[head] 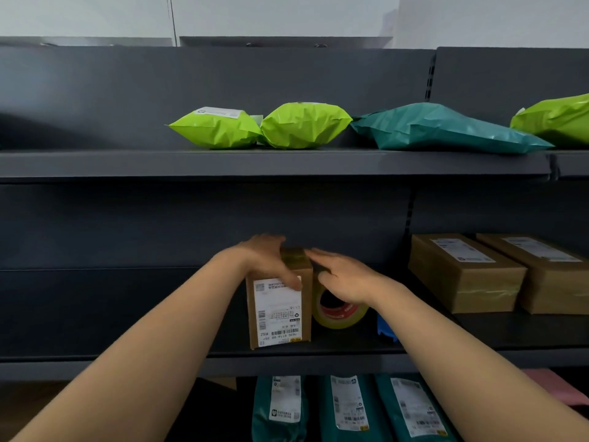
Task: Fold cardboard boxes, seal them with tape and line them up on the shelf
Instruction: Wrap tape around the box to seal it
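1. The left hand [267, 260] grips the top of a small cardboard box [283, 314], its thumb pressed on the white label and its fingers curled over the taped top.
2. The cardboard box stands upright on the middle shelf [127, 355], with its label facing the person.
3. The right hand [344, 279] holds nothing; its fingers are straight, with the tips at the box's top right edge.
4. A tape roll [338, 314] stands on edge just beside the box, under the right hand.
5. Two sealed boxes [462, 275] lie side by side farther right on the same shelf.
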